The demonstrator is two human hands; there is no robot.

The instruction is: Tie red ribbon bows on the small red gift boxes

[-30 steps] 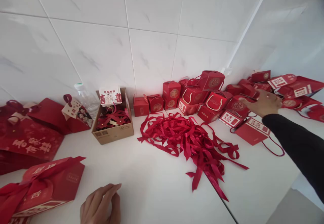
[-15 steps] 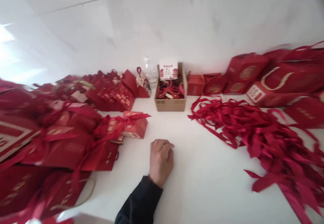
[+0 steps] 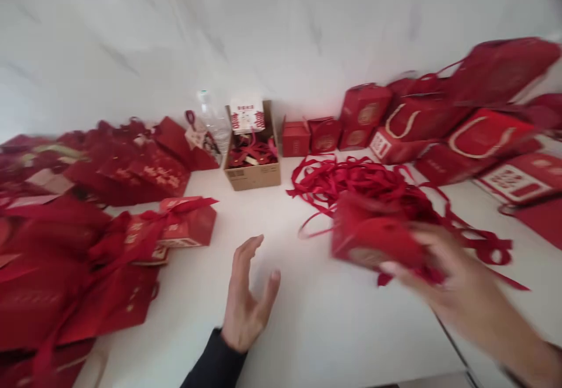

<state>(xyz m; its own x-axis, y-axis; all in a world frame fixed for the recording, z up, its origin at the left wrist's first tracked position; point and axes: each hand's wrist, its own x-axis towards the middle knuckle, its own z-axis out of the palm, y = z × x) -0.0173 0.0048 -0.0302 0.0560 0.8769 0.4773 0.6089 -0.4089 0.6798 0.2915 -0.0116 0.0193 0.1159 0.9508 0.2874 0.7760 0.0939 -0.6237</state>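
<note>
A red gift box (image 3: 371, 233) with a round gold print is gripped in my right hand (image 3: 452, 271), on the right over the white table; motion blurs both. My left hand (image 3: 248, 297) hovers or rests over the table near the middle, its thumb and fingers spread and nothing between them. Behind the held box lies a tangled heap of red ribbons (image 3: 351, 174), partly hidden by it. To the left of my left hand sits a small red box tied with a ribbon bow (image 3: 193, 224).
An open cardboard box (image 3: 257, 177) holding red pieces and a white card stands by the wall, a clear bottle (image 3: 213, 122) beside it. Red gift boxes and bags (image 3: 406, 124) line the right; many ribboned red boxes (image 3: 48, 282) crowd the left of the white table (image 3: 307, 318).
My right hand has come into view from the right, holding the red gift box. My left hand has opened from its curled shape. The view has turned to the right.
</note>
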